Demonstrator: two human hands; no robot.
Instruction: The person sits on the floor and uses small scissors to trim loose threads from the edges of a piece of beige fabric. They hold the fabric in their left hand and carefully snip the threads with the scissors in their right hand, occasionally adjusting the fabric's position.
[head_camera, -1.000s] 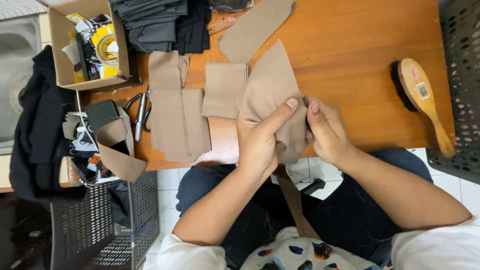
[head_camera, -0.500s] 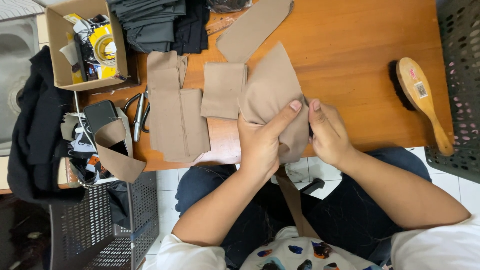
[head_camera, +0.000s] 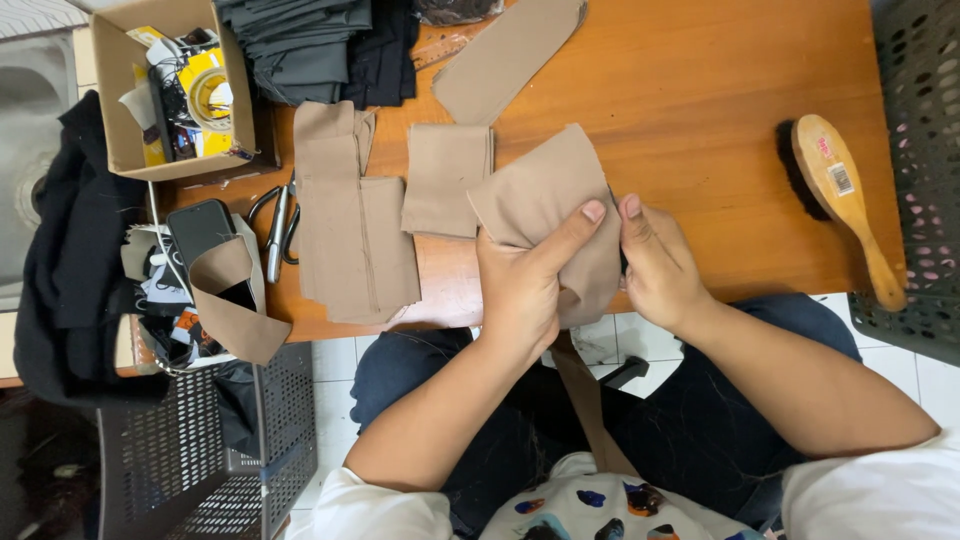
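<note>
Both of my hands hold one tan fabric piece (head_camera: 545, 195) at the near edge of the wooden table (head_camera: 700, 120). My left hand (head_camera: 525, 280) grips it from below with the thumb pressed on its right edge. My right hand (head_camera: 655, 265) pinches the same edge from the right, partly behind the cloth. A long tan strip (head_camera: 585, 400) hangs from the piece down over my lap. More tan pieces lie to the left: a small rectangle (head_camera: 445, 180) and a longer stack (head_camera: 350, 230).
A wooden brush (head_camera: 840, 200) lies at the table's right, beside a dark plastic basket (head_camera: 925, 150). Scissors (head_camera: 277, 232) and a phone (head_camera: 200, 232) sit at the left. A cardboard box (head_camera: 170, 90) with tape and dark folded cloth (head_camera: 310, 45) are at the back.
My hands have barely shifted; the thumbs have slid slightly along the fabric's right edge. Nothing else on the table has moved.
</note>
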